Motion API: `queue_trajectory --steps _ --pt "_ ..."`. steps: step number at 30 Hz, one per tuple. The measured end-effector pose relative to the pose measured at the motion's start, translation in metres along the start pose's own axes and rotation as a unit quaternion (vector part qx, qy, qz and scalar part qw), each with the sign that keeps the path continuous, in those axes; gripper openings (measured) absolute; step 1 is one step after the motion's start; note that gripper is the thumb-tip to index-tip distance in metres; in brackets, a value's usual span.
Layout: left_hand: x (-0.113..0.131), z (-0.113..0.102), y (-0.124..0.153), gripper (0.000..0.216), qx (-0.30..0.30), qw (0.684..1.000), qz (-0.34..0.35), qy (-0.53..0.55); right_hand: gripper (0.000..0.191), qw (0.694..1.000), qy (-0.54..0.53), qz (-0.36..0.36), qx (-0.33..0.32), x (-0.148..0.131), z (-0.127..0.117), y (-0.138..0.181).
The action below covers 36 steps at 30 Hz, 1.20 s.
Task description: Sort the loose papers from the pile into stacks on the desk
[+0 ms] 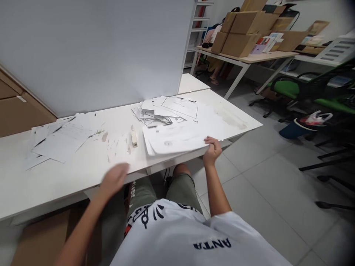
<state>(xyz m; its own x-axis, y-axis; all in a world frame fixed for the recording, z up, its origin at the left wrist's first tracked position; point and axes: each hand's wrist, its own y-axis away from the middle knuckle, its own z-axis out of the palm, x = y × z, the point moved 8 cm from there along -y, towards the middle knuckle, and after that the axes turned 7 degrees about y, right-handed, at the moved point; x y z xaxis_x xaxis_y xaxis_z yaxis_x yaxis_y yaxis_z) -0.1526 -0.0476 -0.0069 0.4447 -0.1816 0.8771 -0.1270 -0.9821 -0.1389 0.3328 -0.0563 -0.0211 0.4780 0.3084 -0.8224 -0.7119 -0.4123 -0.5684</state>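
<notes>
My right hand is closed on the near right corner of some white paper sheets, which reach past the table's front edge. My left hand is over the front edge of the white table, apart from the sheets. Motion smears its fingers, so their pose is unclear. A small cream stapler lies just left of the held sheets. Behind them is an untidy pile of printed papers. More loose papers are spread on the left part of the table.
A tall pale panel stands along the table's back. Cardboard boxes are at the left. To the right are a desk stacked with cartons, a green chair and a blue bin. Another person's foot shows beneath that desk.
</notes>
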Motion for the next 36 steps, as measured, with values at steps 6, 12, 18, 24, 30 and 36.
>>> queue_trajectory --steps 6,12,18,24,30,36 --pt "0.005 0.160 0.082 0.036 -0.122 0.905 -0.193 0.359 0.025 0.993 -0.025 0.072 -0.085 0.003 -0.061 0.026" --pt "-0.012 0.203 0.083 0.052 0.010 0.778 -0.336 0.531 0.030 0.965 -0.082 0.226 -0.105 0.031 -0.088 0.051" --pt "-0.015 0.194 0.086 0.045 0.059 0.779 -0.355 0.515 0.045 0.949 -0.072 0.304 -0.046 0.072 -0.107 0.064" --pt "-0.013 0.195 0.088 0.041 0.074 0.763 -0.339 0.546 0.046 0.952 -0.019 0.274 -0.132 0.070 -0.089 0.077" --pt "-0.009 0.196 0.089 0.042 0.029 0.793 -0.329 0.512 0.037 0.953 0.062 0.209 -0.212 0.053 -0.067 0.076" --pt "-0.010 0.197 0.089 0.044 0.016 0.805 -0.326 0.496 0.032 0.950 0.114 0.146 -0.253 0.037 -0.045 0.072"
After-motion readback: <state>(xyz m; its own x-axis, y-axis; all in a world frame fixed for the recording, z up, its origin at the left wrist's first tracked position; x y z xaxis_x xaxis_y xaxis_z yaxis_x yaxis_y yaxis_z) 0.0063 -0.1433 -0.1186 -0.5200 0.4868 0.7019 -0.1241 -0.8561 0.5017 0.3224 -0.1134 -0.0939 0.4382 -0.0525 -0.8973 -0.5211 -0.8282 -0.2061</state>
